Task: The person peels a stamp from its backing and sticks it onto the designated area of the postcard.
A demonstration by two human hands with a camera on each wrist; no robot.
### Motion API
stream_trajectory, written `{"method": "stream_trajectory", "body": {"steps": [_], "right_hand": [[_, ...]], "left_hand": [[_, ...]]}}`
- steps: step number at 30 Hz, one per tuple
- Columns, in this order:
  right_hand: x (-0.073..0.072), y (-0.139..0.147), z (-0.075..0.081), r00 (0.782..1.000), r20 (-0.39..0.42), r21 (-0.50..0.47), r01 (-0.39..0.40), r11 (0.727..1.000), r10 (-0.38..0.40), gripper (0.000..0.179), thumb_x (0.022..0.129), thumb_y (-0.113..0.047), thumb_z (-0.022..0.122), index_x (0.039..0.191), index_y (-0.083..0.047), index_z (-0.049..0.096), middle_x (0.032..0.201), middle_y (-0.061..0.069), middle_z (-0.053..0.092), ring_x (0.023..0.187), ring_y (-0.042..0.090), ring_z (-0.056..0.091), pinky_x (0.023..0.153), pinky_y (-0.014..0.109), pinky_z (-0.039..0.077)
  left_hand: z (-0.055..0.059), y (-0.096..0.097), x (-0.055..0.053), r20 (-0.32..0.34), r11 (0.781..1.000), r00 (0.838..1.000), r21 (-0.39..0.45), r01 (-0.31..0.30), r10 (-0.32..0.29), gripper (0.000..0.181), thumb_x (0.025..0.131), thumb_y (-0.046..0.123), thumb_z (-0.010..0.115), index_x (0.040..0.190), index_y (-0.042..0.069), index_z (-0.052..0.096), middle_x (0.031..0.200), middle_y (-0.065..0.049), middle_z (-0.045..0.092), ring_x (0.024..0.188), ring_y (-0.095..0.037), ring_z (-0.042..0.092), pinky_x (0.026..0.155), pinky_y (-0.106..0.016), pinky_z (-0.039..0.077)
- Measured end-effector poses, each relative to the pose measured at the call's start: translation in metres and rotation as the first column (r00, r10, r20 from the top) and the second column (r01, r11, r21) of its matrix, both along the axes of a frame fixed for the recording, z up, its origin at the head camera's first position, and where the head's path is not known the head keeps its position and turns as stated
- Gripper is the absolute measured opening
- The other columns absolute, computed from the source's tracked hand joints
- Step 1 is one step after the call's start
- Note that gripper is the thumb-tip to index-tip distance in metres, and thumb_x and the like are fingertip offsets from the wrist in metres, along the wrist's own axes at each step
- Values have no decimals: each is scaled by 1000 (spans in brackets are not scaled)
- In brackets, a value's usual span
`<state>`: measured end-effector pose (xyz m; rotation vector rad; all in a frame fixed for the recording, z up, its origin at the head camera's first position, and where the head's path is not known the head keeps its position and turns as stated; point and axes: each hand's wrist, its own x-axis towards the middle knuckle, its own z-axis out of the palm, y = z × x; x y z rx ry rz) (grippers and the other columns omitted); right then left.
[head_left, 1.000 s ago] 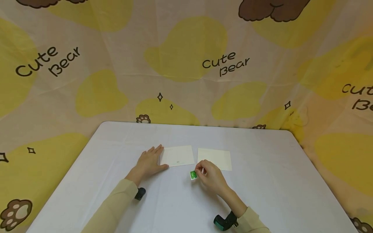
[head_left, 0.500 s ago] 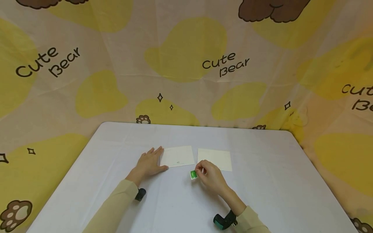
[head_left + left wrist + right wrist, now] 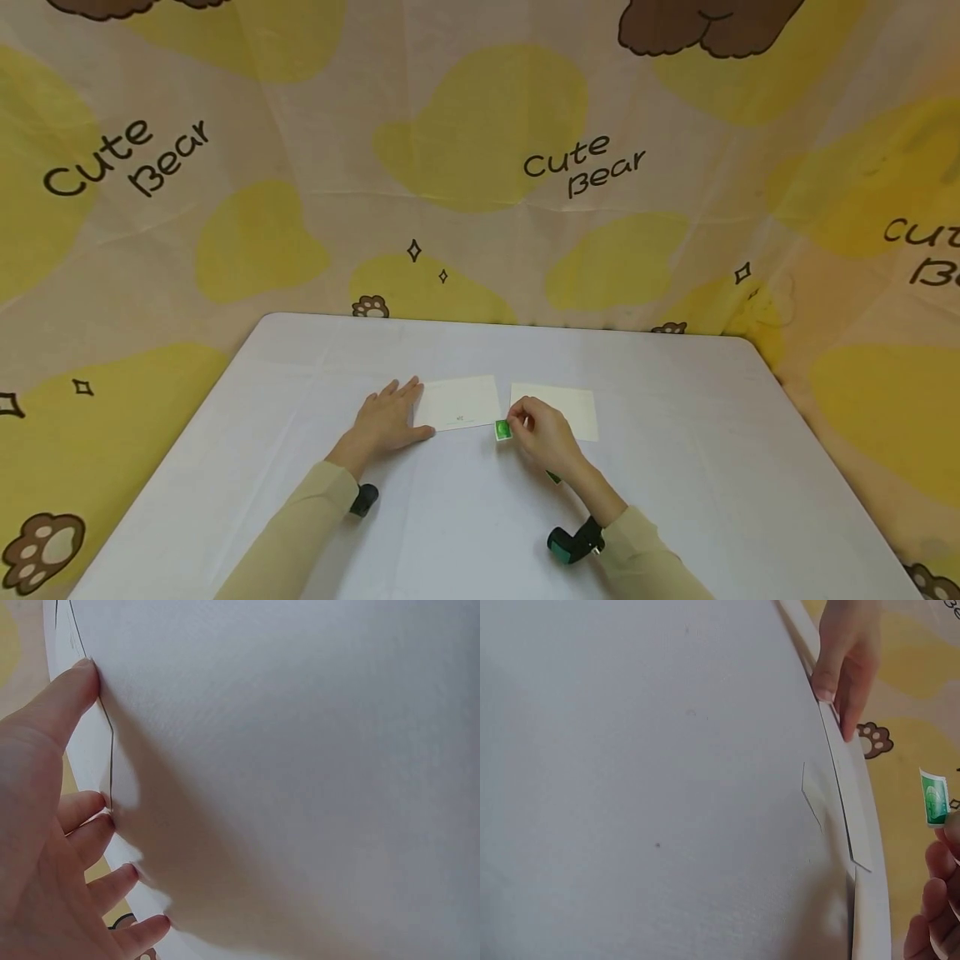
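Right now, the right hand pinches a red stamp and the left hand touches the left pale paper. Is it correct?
The stamp is green, not red: see the right wrist view. The right hand pinches it; the left hand touches the left pale paper.

Room to pass lies over the desk [image 3: 720,467] at lower right. Left grip [image 3: 384,419] and right grip [image 3: 547,435] obstruct the centre, a gap between them; the printed backdrop [image 3: 465,125] bars the upper frame.

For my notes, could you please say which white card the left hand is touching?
The left card: the left hand touches its left edge, while the right card lies apart from that hand.
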<state>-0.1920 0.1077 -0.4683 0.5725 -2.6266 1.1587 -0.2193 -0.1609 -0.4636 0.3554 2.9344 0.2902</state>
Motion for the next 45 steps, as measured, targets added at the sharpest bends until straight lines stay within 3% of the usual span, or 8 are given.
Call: {"method": "stream_trajectory", "body": {"steps": [10,19,25,45], "right_hand": [[-21,-1,0,997,66,14,31,999,-32,7,85,-8,59,81,-13,62,68,-7,53,58,8,42,50,20,36],[-42,-3,-3,995,69,36,63,997,-65,7,84,-7,58,81,-10,63,69,-3,56,59,9,45,52,21,38],[-50,-4,-3,986,135,58,94,994,-101,8,85,-9,56,81,-11,63,70,-3,57,61,11,48,55,24,40],[-78,-19,-10,977,205,93,46,995,-64,9,88,-15,55,84,-11,62,70,-3,54,62,11,48,55,22,39]], "left_hand": [[4,1,1,16,1000,1000,23,-2,2,84,79,51,65,143,8,33,151,-8,27,137,-38,22,106,-60,22],[3,1,1,28,1000,1000,27,-7,6,84,79,50,66,143,8,32,151,-8,26,137,-38,21,106,-60,21],[5,1,1,40,999,999,43,-13,11,84,78,48,67,143,7,32,151,-10,26,137,-39,21,105,-61,20],[5,2,2,58,999,998,39,-31,29,85,79,49,66,144,7,30,151,-10,25,138,-37,20,106,-61,19]]}}
